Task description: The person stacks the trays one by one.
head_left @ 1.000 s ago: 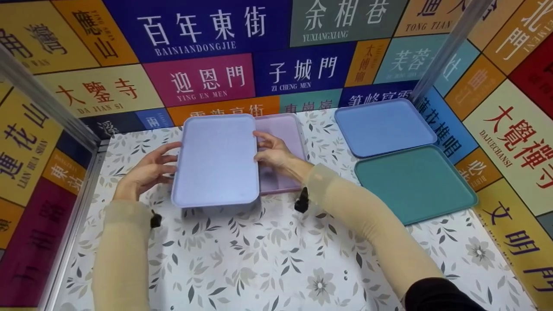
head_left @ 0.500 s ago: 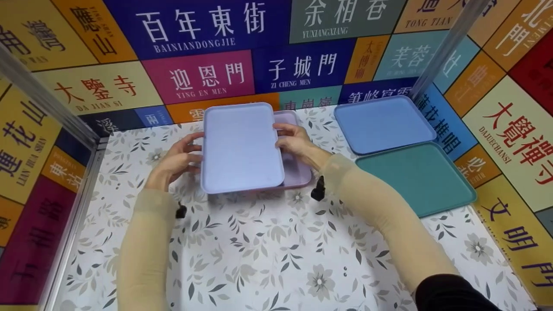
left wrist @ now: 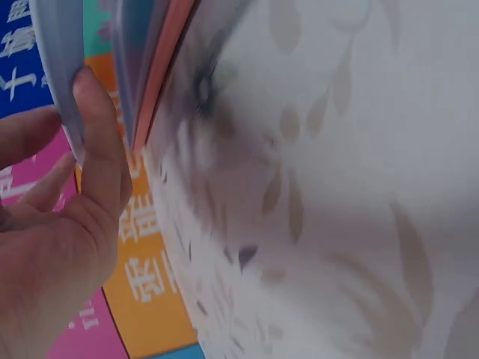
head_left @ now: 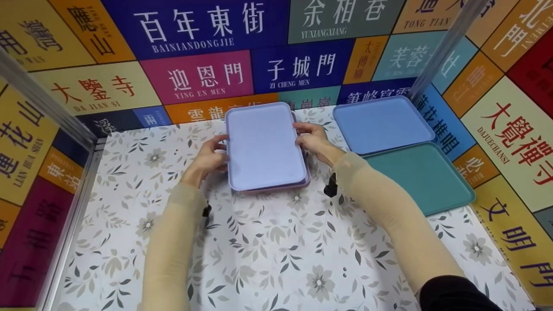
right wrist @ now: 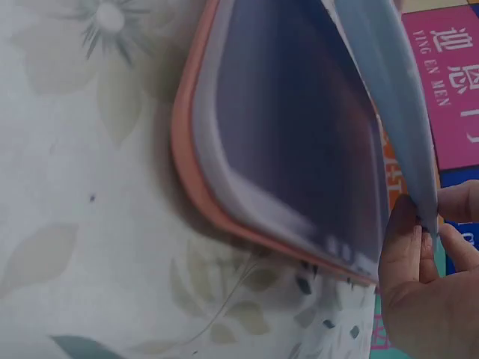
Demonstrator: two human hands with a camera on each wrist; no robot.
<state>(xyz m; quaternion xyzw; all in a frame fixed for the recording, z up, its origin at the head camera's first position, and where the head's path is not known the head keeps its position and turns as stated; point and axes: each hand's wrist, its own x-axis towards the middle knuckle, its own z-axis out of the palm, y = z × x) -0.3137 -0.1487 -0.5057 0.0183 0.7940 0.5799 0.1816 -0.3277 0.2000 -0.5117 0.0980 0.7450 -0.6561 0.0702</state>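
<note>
A pale lavender tray (head_left: 265,144) is held up by its two long sides, between my left hand (head_left: 209,156) on the left edge and my right hand (head_left: 314,139) on the right edge. Right below it lies a stack on the table, mostly covered in the head view. The right wrist view shows a purple tray (right wrist: 299,134) on top of an orange-pink tray (right wrist: 183,142), with a gap up to the held tray. Fingers and thumb pinch the tray's edge in both wrist views.
To the right lie a blue tray (head_left: 384,125) and a green tray (head_left: 425,177), the green one nearer me. A leaf-patterned cloth (head_left: 268,259) covers the table. Printed walls (head_left: 194,77) and metal posts (head_left: 445,52) stand at the back and sides.
Both hands have carried the lavender tray to the right, from partly over the stacked trays to almost squarely above them. The blue and green trays have stayed put.
</note>
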